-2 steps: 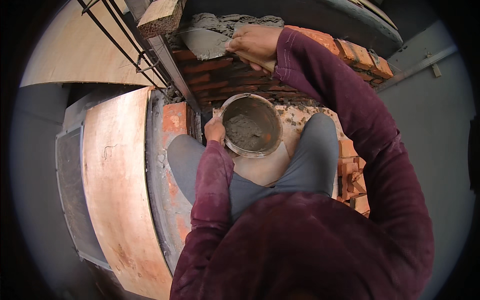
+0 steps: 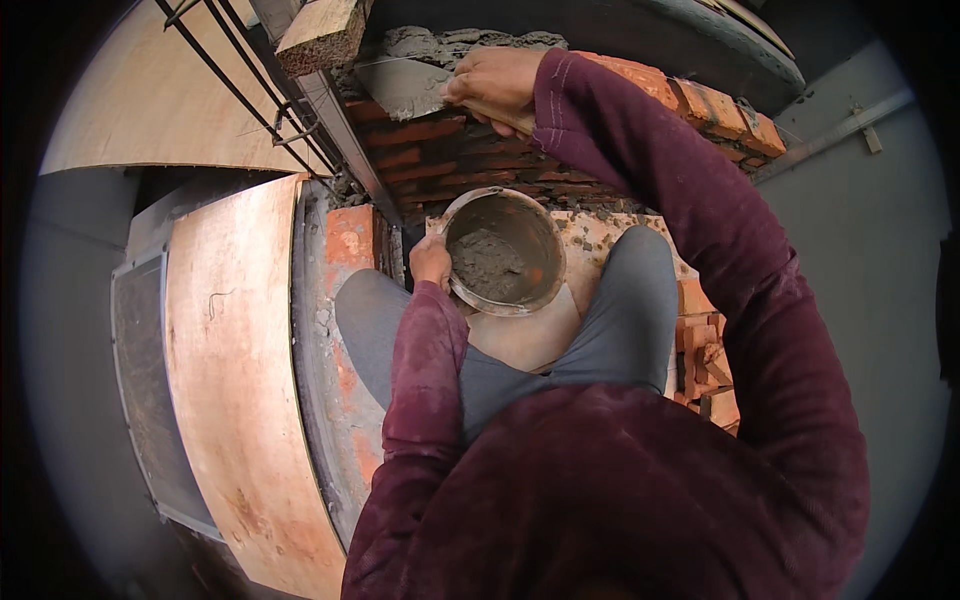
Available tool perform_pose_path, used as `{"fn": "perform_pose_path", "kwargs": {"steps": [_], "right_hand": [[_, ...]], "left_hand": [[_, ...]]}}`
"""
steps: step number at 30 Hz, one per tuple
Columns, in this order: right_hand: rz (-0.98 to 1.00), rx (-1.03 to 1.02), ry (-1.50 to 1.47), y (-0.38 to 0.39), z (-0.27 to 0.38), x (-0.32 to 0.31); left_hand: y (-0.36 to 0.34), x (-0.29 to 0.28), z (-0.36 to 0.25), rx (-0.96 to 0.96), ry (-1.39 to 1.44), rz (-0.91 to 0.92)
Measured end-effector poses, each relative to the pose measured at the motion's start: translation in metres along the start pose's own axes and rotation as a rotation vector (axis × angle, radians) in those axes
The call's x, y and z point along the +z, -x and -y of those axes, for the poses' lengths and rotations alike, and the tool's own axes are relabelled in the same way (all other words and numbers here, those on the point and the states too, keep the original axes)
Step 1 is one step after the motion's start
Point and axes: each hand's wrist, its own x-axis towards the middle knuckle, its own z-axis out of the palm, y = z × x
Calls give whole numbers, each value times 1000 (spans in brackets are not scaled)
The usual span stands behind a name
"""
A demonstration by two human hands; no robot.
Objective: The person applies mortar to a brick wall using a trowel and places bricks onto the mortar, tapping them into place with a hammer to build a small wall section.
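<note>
Two hands on my feed, both occupied. Right hand (image 2: 493, 88) is out at the wall, fingers wrapped around the handle of a pointing-style trowel (image 2: 403, 90); I read the handle as wooden, mostly covered by the palm. Left hand (image 2: 430, 262) is down between wall and lap, curled over the left side of the rim of a round bucket (image 2: 555, 240), which has grey mortar (image 2: 487, 265) lying low inside. Key relation: trowel's long axis runs from the right fist off to the left, blade out past the fingers, in front of the top of the brick wall (image 2: 430, 132). The lumpy mortar bed (image 2: 425, 42) sits just beyond the blade's far edge and stretches rightward behind the fist. I can't tell from this one angle whether the steel touches the bed or stands just short of it. Right hand is clearly nearer to the bed; left is well apart from it, with the bucket directly at its fingers, mouth up, between the person's knees (image 2: 640, 290). Bare-topped bricks (image 2: 715, 107) continue along the wall to the right of the right wrist. Left of the bed, a sawn timber end (image 2: 322, 38) juts in close to the blade, so side clearance there looks tight to me.
</note>
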Motion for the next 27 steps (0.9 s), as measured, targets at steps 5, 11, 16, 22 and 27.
{"fn": "perform_pose_path", "kwargs": {"steps": [5,11,16,22,27], "right_hand": [[-136,-521,657,-46,-42,-17],[10,189,-134,6,5,-2],[-142,-239,424,6,-5,44],[-373,122,220,37,-31,63],[-437,243,150,65,-80,64]], "left_hand": [[19,22,-30,41,-84,71],[37,13,-51,-8,-66,38],[39,12,-53,30,-147,28],[41,13,-55,82,-163,19],[27,12,-37,24,-88,43]]}}
